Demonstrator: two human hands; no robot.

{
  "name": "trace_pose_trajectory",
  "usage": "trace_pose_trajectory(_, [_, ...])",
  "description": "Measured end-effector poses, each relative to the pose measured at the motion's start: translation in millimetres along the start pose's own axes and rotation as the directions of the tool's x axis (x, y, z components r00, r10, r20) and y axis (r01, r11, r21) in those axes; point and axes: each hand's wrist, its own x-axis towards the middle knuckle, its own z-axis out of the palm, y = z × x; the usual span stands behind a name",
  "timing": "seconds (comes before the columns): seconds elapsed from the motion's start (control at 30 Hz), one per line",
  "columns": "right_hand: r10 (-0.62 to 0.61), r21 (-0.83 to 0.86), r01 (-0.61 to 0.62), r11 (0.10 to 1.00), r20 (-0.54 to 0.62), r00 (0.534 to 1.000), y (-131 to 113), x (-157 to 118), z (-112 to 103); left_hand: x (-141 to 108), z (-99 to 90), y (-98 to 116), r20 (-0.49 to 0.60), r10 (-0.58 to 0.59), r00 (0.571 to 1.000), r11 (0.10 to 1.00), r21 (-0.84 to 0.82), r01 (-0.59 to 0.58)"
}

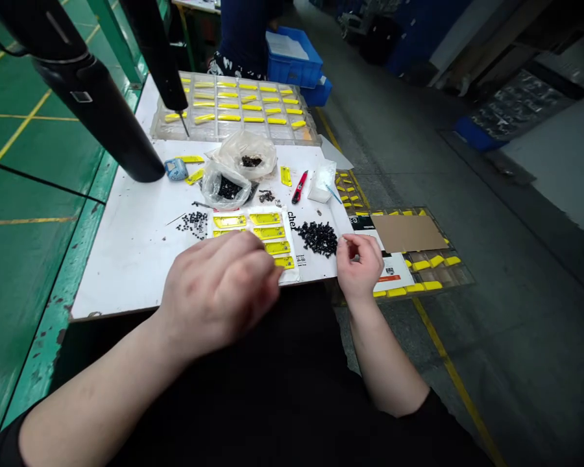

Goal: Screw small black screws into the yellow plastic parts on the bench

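My left hand (219, 288) is closed, held over the near side of a white sheet with yellow plastic parts (268, 232) laid in two columns. Its fingertips are turned away, so whatever they hold is hidden. At the table's front right, my right hand (361, 264) has its thumb and index finger curled together in a pinch; anything between them is too small to make out. Beside it lies a heap of small black parts (320, 239). More small dark parts (193, 224) are scattered left of the sheet. Two plastic bags hold black pieces (228, 189) and dark brownish pieces (251, 161).
A black screwdriver-like tool (158, 58) with a thin bit hangs beside a thick black cylinder (97, 110). A divided tray (233, 130) of yellow parts stands behind. A red utility knife (300, 187) lies right. Cardboard (409, 232) covers another tray. A person (243, 32) is beyond.
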Motion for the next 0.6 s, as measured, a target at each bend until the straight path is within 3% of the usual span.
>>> trace_pose_trajectory(0.07, [-0.006, 0.038, 0.002, 0.999, 0.117, 0.993, -4.4, 2.1, -6.1, 6.0, 14.4, -23.8, -0.079, 0.029, 0.996, 0.989, 0.149, -0.017])
trace_pose_trajectory(0.13, [-0.01, 0.063, -0.003, 0.998, 0.211, 0.977, -6.6, 2.2, -12.8, 6.3, 22.2, -43.6, -0.056, 0.04, 0.998, 0.967, 0.255, -0.024])
trace_pose_trajectory(0.27, [-0.016, 0.072, -0.007, 0.997, 0.31, 0.951, -6.4, -1.3, -20.8, 2.8, 26.0, -56.7, 0.01, 0.107, 0.994, 0.965, 0.241, -0.106])
trace_pose_trajectory(0.37, [-0.037, 0.063, 0.018, 0.998, 0.314, 0.949, -5.7, -3.5, -19.3, 5.8, 29.4, -45.5, 0.058, 0.19, 0.98, 0.967, 0.164, -0.197])
trace_pose_trajectory(0.5, [-0.06, 0.034, 0.053, 0.998, 0.273, 0.96, -7.0, -4.9, -14.5, 16.8, 29.9, -15.0, 0.101, 0.357, 0.929, 0.93, 0.049, -0.363])
trace_pose_trajectory(0.6, [-0.066, 0.022, 0.062, 0.998, 0.263, 0.963, -7.7, -6.5, -13.7, 23.9, 19.4, 18.3, 0.133, 0.364, 0.922, 0.928, -0.139, -0.346])
